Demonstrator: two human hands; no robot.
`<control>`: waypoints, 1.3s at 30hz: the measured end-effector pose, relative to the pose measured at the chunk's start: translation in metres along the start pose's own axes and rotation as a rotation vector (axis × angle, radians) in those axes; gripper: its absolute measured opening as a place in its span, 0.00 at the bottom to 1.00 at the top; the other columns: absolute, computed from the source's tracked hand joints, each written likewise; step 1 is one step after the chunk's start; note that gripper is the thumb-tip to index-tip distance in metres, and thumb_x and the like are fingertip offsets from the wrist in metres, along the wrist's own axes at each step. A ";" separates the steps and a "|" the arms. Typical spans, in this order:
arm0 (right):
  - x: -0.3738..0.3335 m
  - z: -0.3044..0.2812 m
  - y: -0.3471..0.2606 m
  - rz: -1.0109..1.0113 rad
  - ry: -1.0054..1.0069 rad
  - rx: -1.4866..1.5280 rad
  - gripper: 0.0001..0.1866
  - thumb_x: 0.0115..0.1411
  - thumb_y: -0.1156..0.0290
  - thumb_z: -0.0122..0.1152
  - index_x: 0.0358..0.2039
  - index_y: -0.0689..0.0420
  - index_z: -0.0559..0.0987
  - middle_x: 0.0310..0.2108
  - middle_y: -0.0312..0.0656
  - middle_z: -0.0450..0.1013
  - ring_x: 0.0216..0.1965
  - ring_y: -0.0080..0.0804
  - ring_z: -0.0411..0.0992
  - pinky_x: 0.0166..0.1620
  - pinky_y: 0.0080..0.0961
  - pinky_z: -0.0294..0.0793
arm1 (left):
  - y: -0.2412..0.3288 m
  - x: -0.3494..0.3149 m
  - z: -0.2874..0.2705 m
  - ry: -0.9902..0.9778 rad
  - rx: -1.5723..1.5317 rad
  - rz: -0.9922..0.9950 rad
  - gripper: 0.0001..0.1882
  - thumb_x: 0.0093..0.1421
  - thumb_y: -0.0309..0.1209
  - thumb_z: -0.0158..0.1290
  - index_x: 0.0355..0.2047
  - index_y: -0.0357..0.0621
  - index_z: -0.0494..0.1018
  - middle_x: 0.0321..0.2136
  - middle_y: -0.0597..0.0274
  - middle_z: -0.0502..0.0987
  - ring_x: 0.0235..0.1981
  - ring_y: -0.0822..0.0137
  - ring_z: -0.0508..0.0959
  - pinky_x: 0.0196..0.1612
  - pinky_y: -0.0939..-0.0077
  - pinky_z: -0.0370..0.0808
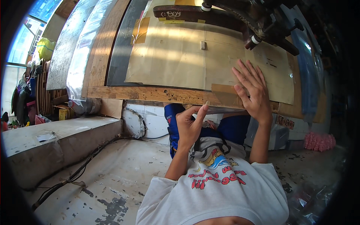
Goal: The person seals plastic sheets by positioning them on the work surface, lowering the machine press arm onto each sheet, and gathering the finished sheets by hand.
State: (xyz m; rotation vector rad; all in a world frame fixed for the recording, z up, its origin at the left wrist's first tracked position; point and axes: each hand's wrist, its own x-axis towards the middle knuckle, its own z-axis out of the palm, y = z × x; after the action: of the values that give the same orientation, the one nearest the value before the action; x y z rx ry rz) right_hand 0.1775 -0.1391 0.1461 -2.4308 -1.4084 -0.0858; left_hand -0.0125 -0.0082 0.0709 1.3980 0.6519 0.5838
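Note:
My right hand (255, 92) is open over the near right part of a tan paper-like sheet (165, 63), fingers spread and pointing away. Its heel is by the wooden front edge (150, 93) of the worktable, beside a strip of brown tape (224, 93). My left hand (190, 123) is just in front of that edge, thumb raised and index finger bent toward it. The other fingers of this hand are hidden, and whatever they close on cannot be made out. Something pale and translucent (225, 110) shows under the edge between my hands. A small block (203, 45) sits on the sheet.
A dark bar (202, 17) joined to a metal bracket (258, 26) spans the table's far side. Clear plastic film (84, 60) hangs at the left, blue plastic (309, 71) at the right. Cables (86, 165) run along a ledge. A pink bundle (319, 141) lies at right.

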 end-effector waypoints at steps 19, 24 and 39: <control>0.000 -0.008 -0.007 0.029 0.005 0.059 0.24 0.68 0.54 0.52 0.62 0.50 0.75 0.68 0.43 0.64 0.70 0.49 0.57 0.72 0.51 0.49 | -0.001 -0.007 0.013 0.148 0.090 0.103 0.13 0.66 0.30 0.59 0.28 0.31 0.79 0.18 0.61 0.79 0.22 0.80 0.74 0.26 0.82 0.70; -0.003 -0.007 -0.007 0.013 0.028 0.030 0.24 0.69 0.54 0.52 0.62 0.50 0.75 0.68 0.43 0.64 0.70 0.49 0.58 0.72 0.51 0.49 | -0.009 -0.009 0.017 0.167 0.077 0.111 0.13 0.65 0.30 0.60 0.28 0.31 0.80 0.18 0.61 0.79 0.21 0.81 0.74 0.26 0.82 0.70; 0.004 -0.005 -0.005 0.042 0.002 0.032 0.25 0.69 0.55 0.50 0.63 0.49 0.74 0.68 0.42 0.63 0.71 0.48 0.57 0.73 0.50 0.48 | 0.004 0.003 0.013 0.099 0.080 0.137 0.14 0.66 0.30 0.60 0.27 0.29 0.80 0.16 0.63 0.77 0.17 0.80 0.75 0.20 0.83 0.68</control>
State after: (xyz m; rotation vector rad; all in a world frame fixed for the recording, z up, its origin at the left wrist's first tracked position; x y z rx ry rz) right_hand 0.1756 -0.1348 0.1528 -2.4320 -1.3467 -0.0560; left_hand -0.0014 -0.0149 0.0752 1.5042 0.6681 0.7466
